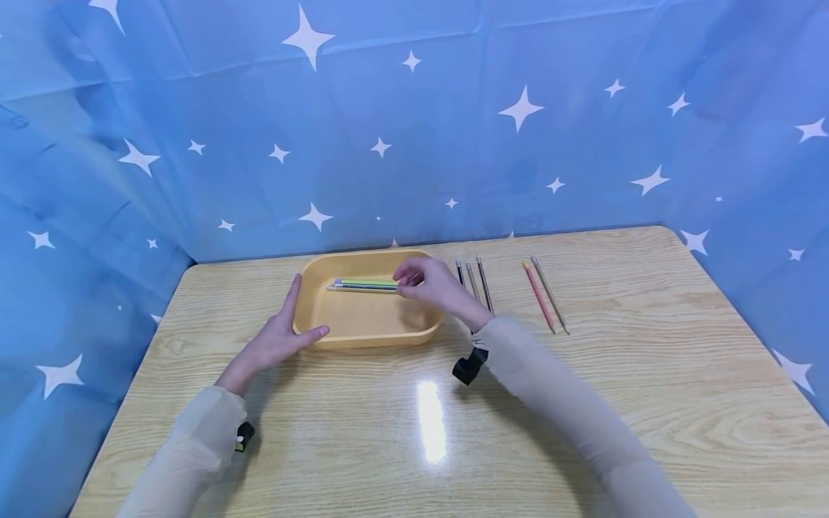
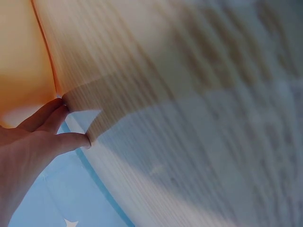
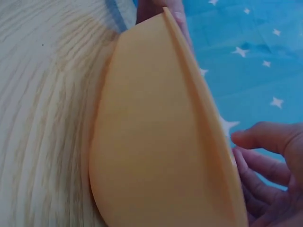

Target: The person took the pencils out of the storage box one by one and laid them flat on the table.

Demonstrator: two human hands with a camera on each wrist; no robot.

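A shallow yellow-orange tray (image 1: 363, 338) with rounded corners sits on the table. My left hand (image 1: 283, 337) is at its left end, fingers straight along the outer side and thumb spread toward the front rim. In the left wrist view, the fingertips of the left hand (image 2: 40, 135) reach the tray's edge. Inside the tray lie several pencils (image 1: 363, 285) side by side, one of them green. My right hand (image 1: 430, 283) is over the tray's right part, thumb and fingers bent around the pencils' right ends, which it hides. I cannot tell whether it grips one.
Right of the tray, three dark and brownish pencils (image 1: 471, 280) lie side by side, partly behind the right forearm. Farther right are a red pencil (image 1: 540, 297) and a tan pencil (image 1: 550, 293). A blue star-patterned cloth (image 1: 414, 144) borders the wooden table (image 1: 648, 324).
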